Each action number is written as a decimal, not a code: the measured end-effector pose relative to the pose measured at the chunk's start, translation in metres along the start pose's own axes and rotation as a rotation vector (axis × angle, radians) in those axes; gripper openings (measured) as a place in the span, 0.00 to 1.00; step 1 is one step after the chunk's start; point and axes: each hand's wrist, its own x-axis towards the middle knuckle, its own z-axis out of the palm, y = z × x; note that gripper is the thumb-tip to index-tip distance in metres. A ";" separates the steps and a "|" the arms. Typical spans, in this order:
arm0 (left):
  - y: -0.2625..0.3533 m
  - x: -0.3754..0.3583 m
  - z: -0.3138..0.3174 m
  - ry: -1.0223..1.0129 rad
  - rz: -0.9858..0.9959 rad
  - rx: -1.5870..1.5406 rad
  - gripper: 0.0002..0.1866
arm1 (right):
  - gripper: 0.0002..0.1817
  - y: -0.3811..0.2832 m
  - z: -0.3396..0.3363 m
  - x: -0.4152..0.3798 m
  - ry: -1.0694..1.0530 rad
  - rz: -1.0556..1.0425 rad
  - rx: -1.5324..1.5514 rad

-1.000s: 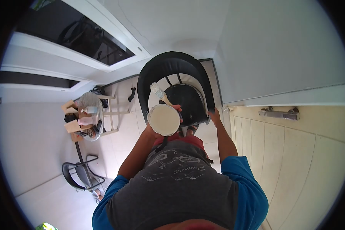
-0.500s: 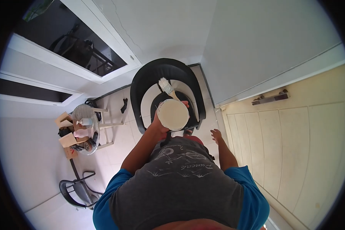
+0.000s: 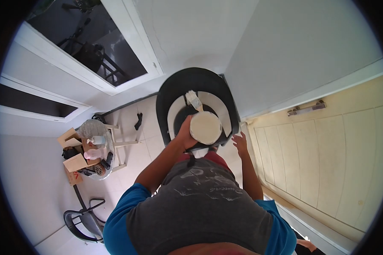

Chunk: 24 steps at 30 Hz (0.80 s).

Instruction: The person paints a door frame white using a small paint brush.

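Observation:
My left hand (image 3: 184, 135) grips a round tub (image 3: 206, 128) from its left side; the fingers pass out of sight beneath it. The tub's round face is cream-coloured, with whitish smears along the rim. Just beyond its far edge is a paintbrush (image 3: 194, 100) with pale, paint-coated bristles pointing away from me. The brush handle runs behind the tub, so its lower end is hidden. Both overlap a black round-backed chair (image 3: 194, 76) in front of me. My right hand (image 3: 241, 144) hangs in the air near the chair's right side, fingers apart, holding nothing.
On the left, a small round table (image 3: 93, 126) bears bottles, a cardboard box (image 3: 75, 162) and a brush. A black sock-like item (image 3: 138, 121) lies on the floor. Another chair (image 3: 89, 221) stands lower left. A cream panelled door (image 3: 315, 153) is at right, a window (image 3: 93, 42) upper left.
The tub and brush have shifted right and slightly down in view, with my left hand on the tub. My right hand appears a little higher. The whole view has shifted slightly.

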 end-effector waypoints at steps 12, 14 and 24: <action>0.039 -0.034 0.011 -0.036 -0.033 0.255 0.24 | 0.48 -0.046 0.062 -0.028 0.107 -0.174 0.032; 0.036 -0.029 0.003 -0.092 -0.066 0.214 0.25 | 0.48 -0.059 0.062 -0.025 0.104 -0.203 0.110; 0.034 -0.041 0.034 -0.115 -0.093 0.271 0.25 | 0.47 -0.073 0.054 -0.014 0.131 -0.173 0.140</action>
